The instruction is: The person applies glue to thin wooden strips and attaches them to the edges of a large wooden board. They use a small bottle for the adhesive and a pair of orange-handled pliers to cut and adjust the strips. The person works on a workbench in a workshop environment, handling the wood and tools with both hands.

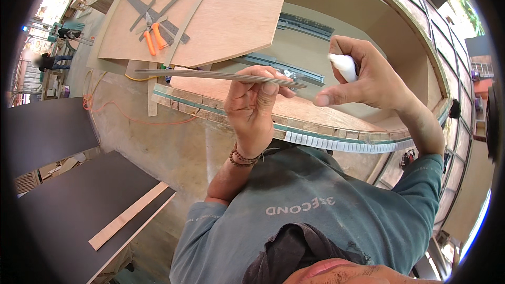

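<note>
My left hand [251,109] pinches a long, thin grey-brown strip [194,74] between thumb and fingers, holding it level and nearly edge-on. To its right, my right hand [376,81] is curled around a small white bottle [344,66], its thumb stretched toward the strip's right end without touching it. Most of the bottle is hidden in the palm. Below both hands runs the curved wooden edge [336,133] of a workpiece, banded with green and, on the right, with a white slotted strip [347,143].
Orange-handled pliers [153,34] and grey strip offcuts [138,6] lie on a plywood board [226,16]. Metal drawer slides [305,26] sit inside the curved cabinet. A wood slat [129,215] rests on a dark panel [58,215]. An orange cord [137,119] crosses the floor. A person [52,62] stands far left.
</note>
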Motion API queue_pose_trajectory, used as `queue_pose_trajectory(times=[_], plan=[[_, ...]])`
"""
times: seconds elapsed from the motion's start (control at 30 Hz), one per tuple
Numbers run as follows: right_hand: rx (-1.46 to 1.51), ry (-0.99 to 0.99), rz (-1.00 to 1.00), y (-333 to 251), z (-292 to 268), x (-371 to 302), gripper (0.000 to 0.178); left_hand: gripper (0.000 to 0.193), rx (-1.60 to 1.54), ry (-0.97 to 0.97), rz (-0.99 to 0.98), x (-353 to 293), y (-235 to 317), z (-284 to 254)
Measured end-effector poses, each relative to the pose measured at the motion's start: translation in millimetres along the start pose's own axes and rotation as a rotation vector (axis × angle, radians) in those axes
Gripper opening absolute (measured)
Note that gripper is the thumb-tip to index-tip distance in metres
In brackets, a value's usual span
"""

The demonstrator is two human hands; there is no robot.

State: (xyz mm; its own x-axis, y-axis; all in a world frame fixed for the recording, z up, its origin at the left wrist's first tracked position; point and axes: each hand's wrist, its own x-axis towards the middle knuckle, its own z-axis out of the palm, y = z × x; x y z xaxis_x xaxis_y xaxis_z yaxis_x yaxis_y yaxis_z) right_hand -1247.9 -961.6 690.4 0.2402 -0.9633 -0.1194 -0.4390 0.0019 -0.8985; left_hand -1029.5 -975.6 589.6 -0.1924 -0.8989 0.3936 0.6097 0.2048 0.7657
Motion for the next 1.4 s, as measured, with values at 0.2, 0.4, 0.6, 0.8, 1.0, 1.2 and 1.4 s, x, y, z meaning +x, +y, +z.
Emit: queue_pose_trajectory(times=[0.2,0.4,0.6,0.8,1.0,1.2,1.4], plan=[[0.144,-0.057,-0.026,6.1,-4.4,-11.7,0.040,0.016,0.062,-0.045,0.039,-3.7,-7.2,-3.0],[0.153,-0.096,-0.061,5.2,-9.0,-22.9,0.035,0.014,0.004,-0.029,0.056,-3.6,-10.6,1.0],[-0.176,-0.040,-0.228,-7.4,-13.7,-25.5,0.033,0.016,0.071,-0.065,0.103,-1.3,-7.2,1.5],[-0.357,-0.005,-0.318,-16.3,-9.7,-25.2,0.031,0.016,0.097,-0.035,0.131,-1.1,-9.5,-1.0],[-0.388,-0.002,-0.261,-16.2,-7.9,-26.3,0.042,0.016,0.131,-0.033,0.121,-2.1,-8.2,-1.7],[-0.435,-0.006,-0.257,-20.8,-5.7,-24.1,0.041,0.017,0.151,-0.035,0.130,-2.3,-7.4,-2.4],[-0.509,0.026,-0.336,-19.2,-4.9,-23.8,0.043,0.020,0.209,-0.017,0.086,-2.8,-4.1,-0.7]])
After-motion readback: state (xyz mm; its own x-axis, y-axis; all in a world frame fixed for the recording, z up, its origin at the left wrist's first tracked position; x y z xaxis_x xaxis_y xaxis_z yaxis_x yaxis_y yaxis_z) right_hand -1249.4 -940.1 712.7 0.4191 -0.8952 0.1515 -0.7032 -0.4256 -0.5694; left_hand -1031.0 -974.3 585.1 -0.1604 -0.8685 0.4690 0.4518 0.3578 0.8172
